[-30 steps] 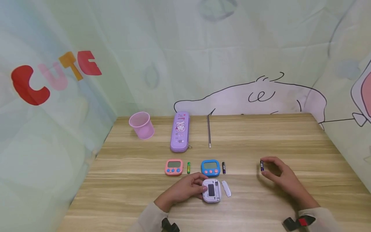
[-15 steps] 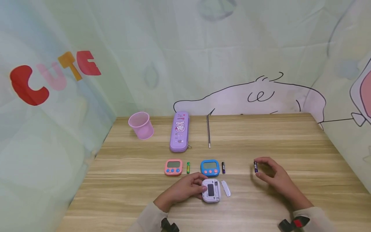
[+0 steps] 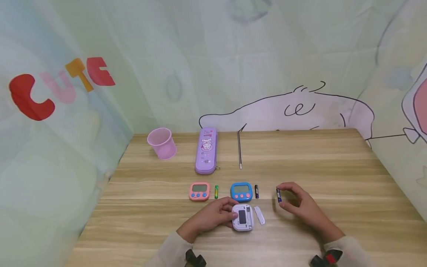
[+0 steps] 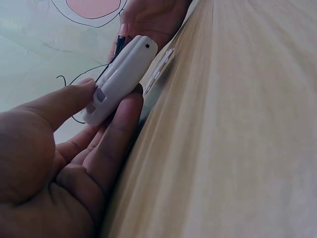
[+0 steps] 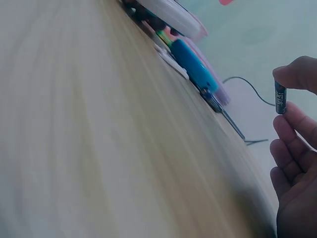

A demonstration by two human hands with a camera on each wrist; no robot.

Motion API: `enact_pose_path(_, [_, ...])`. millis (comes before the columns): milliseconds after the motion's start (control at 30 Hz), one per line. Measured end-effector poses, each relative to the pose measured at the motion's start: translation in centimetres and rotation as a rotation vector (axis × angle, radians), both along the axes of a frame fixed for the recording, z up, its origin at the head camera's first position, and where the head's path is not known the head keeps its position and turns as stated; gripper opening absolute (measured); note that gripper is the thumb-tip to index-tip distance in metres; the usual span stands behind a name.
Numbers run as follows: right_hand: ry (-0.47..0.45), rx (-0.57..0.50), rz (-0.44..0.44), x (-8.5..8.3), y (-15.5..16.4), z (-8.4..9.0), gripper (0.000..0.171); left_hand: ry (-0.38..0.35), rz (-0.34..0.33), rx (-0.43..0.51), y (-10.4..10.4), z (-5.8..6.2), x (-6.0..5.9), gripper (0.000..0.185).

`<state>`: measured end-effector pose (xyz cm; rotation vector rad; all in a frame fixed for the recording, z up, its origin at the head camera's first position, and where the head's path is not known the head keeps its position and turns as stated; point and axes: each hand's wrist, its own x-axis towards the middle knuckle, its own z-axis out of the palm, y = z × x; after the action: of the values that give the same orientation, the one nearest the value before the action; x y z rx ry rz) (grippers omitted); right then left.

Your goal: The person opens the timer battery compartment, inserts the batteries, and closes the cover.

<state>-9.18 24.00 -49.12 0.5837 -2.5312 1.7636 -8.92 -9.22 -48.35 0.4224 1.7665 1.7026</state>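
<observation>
In the head view my left hand [image 3: 217,214] grips a white digital timer [image 3: 242,218], its back facing up and its battery slot uncovered. The left wrist view has the thumb on the timer's back and the fingers beneath it. My right hand [image 3: 305,207] pinches a dark battery [image 3: 278,195] by its two ends between thumb and index finger, to the right of the timer. The white battery cover [image 3: 259,215] lies on the table just right of the timer. Behind it are a blue timer [image 3: 241,192] and another dark battery [image 3: 256,191].
A pink timer [image 3: 199,191] and a green battery [image 3: 216,192] lie left of the blue timer. Farther back stand a pink cup [image 3: 162,144], a purple pencil case [image 3: 205,151] and a pencil [image 3: 239,150]. A printed curtain [image 3: 186,63] hangs behind the wooden table [image 3: 310,155].
My right hand has moved left across the table with the battery, closer to the white timer. The left hand keeps its grip on the timer in the same place.
</observation>
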Motion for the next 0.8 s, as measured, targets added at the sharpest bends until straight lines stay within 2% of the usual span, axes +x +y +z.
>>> enact_pose_path(333, [0.037,-0.054,0.034,-0.1,-2.3,0.8,0.046,0.014,-0.004,-0.008,0.0,0.0,-0.3,0.030])
enact_pose_path(500, [0.028,-0.135,0.041,-0.1,-3.5,1.2,0.045,0.007,-0.004,0.002,-0.1,0.1,-0.2,0.030])
enact_pose_path(633, [0.039,-0.199,0.098,-0.1,-4.6,1.4,0.044,-0.004,-0.008,0.011,-0.1,0.2,-0.1,0.031])
enact_pose_path(800, [0.087,-0.203,0.199,0.0,-6.0,1.9,0.046,0.002,-0.007,0.000,0.0,0.4,-0.1,0.031])
